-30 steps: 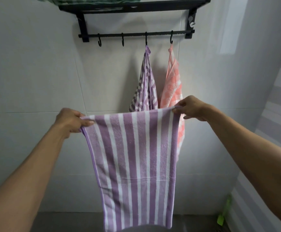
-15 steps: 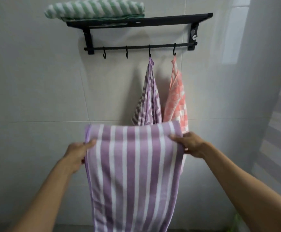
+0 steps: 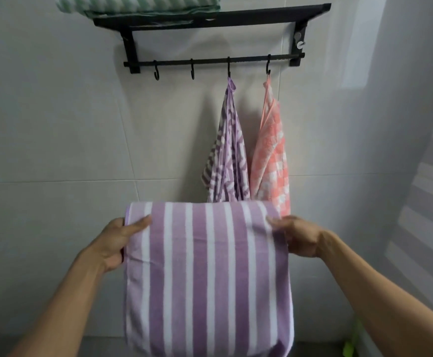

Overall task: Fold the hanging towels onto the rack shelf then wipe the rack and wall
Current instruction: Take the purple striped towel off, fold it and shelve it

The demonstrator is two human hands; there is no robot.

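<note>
Because the tiled wall (image 3: 55, 124) fills the whole far side and nothing stands between it and the person, there is plenty of open room to swing cloth about at chest height. High on that wall the black rack (image 3: 210, 19) sticks out with a hard front edge; its shelf carries a folded green striped towel (image 3: 138, 2) at the left end, while the right half looks bare, so that is likely where the next bundle fits. Under the shelf a rail (image 3: 210, 61) holds four hooks: the two left ones are empty, a purple patterned towel (image 3: 229, 155) hangs from the third and a pink checked towel (image 3: 272, 155) from the fourth, the two just touching.

Nearest, and low in the middle, the purple striped towel (image 3: 207, 274) is draped over a soft fold at the top and hangs limp. It reads as light, floppy terry, not slippery, and would sag at once if held by one corner, so the side edges just under the fold are the sensible place to grip. The left hand (image 3: 118, 240) is closed on the left edge, thumb on the front face. The right hand (image 3: 296, 235) is closed on the right edge, fingers pressing the front. Lifting it to the shelf means clearing the hooks and the front lip.
</note>
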